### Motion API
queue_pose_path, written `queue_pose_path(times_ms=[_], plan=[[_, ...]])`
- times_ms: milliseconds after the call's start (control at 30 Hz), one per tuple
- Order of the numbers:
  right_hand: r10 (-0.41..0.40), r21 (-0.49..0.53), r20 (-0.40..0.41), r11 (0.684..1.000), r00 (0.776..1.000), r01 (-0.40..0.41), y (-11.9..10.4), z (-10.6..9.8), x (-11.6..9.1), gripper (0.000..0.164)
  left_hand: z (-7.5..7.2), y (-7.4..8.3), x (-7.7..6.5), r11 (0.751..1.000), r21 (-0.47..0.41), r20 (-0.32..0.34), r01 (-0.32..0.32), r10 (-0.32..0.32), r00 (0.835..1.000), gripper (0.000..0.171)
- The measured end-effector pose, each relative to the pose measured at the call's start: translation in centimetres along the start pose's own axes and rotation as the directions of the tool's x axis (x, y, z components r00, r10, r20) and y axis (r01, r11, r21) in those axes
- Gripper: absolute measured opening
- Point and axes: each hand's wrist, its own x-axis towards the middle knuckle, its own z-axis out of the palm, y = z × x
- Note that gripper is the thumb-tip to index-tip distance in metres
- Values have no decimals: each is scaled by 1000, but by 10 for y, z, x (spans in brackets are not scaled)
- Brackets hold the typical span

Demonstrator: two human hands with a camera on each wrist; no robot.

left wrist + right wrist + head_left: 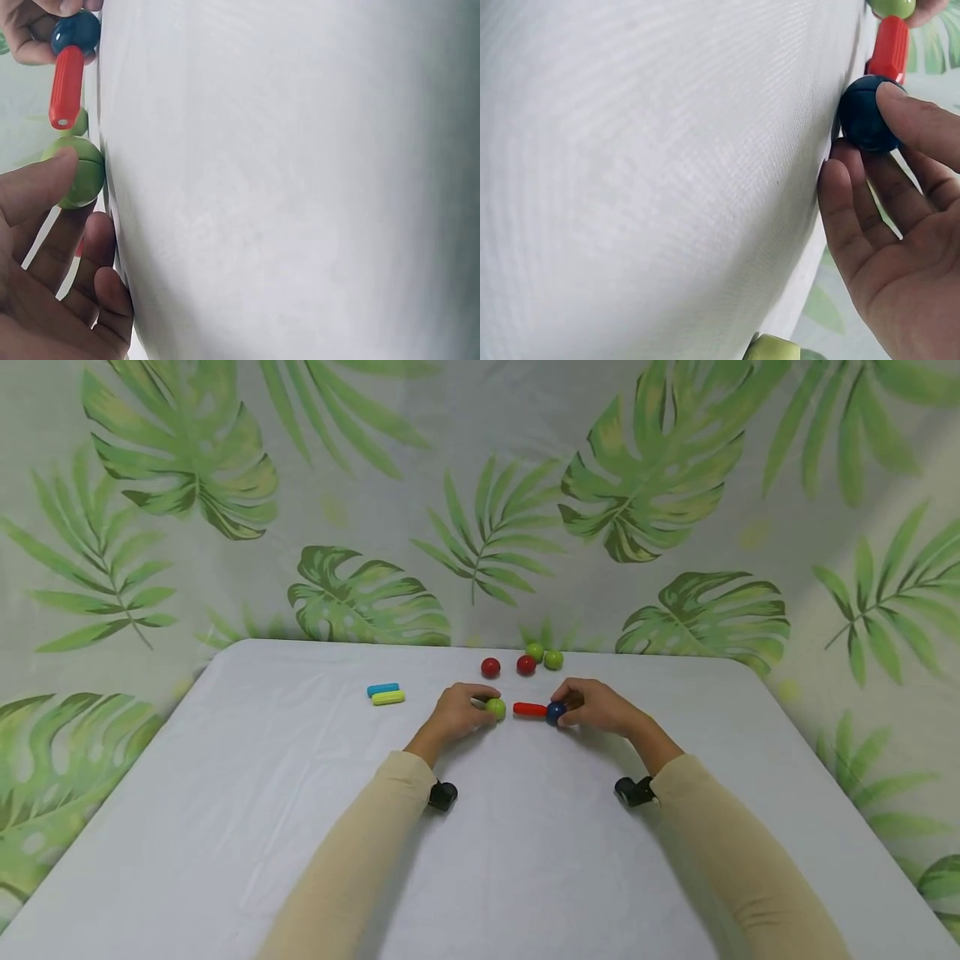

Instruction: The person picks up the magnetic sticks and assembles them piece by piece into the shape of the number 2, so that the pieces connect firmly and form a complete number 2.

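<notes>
My left hand [455, 713] pinches a light green ball [496, 708] between thumb and fingers, low over the white table. To its right, my right hand [600, 704] grips a dark blue ball [556, 713] in the same way. A red grooved stick [530, 709] is joined end-on to the blue ball and points left at the green one. In the left wrist view, the free end of the red stick [66, 94] shows a small pale spot, close to the green ball [88, 176]. The right wrist view shows my thumb lying on the blue ball [870, 112].
Behind the hands sit two red balls [491, 667] and two green balls [553, 660] near the back edge of the white table [525, 860]. A blue stick [383, 690] and a yellow stick [388, 698] lie together at left. A leaf-patterned cloth [360, 502] hangs behind.
</notes>
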Motion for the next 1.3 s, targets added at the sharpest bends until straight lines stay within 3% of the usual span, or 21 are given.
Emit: queue_pose_path(times_ms=[1300], plan=[[-21,17,-5,1000,1000,22,-4,6,1,36,3,5,1,1000,18,20,-15,15,1000,39]])
